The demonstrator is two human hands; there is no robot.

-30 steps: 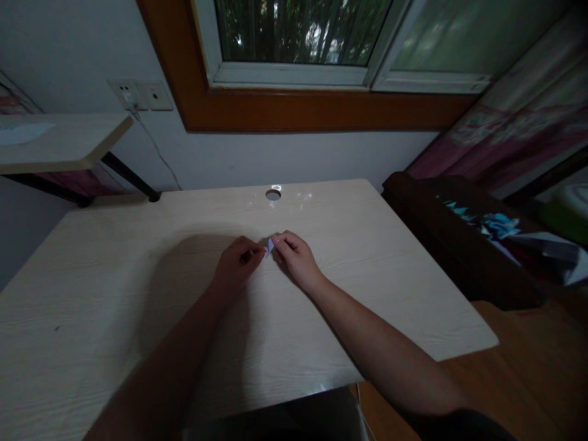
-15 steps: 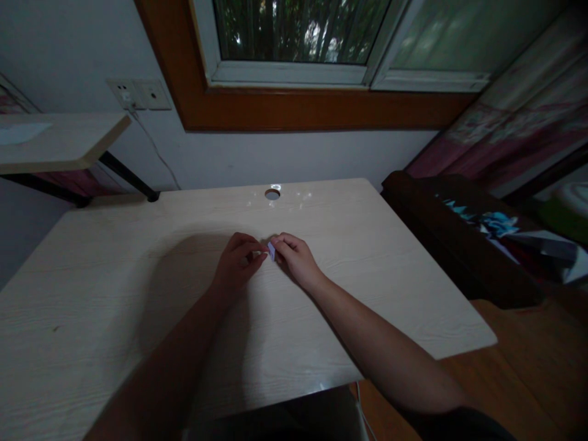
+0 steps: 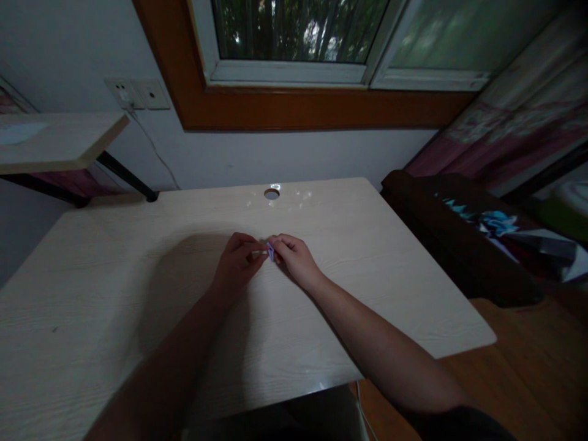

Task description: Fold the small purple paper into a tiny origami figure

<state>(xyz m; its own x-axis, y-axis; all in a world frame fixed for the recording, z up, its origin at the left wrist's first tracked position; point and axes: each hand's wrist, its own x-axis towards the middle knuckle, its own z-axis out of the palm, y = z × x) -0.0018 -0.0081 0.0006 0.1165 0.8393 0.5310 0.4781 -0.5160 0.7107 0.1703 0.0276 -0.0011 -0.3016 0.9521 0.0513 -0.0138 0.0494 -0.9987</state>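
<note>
Purple piece (image 3: 271,250) held at the desk (image 3: 367,257)

The piece is small and pale purple, with an angular, folded look; its material cannot be confirmed at this size. It is located between the fingertips of both hands, around the middle of the desk's width. Whether it touches the desk surface cannot be determined.

Right hand (image 3: 296,257): thumb and fingers closed together, pinching the piece from its right side. Left hand (image 3: 235,262): fingers curved, index finger and thumb slightly parted with a narrow gap showing behind their tips. Those tips reach the left side of the piece; whether they grip it or only touch it cannot be told.

Surroundings: the desk has a light, wood-grained top with a round hole (image 3: 272,194) near its far edge, beyond the hands. A small dark mark (image 3: 55,329) is noted on the left part of the top. A raised shelf (image 3: 68,139) stands at the far left on black legs. A window (image 3: 298,37) with an orange-brown surround is set in the wall behind.
</note>
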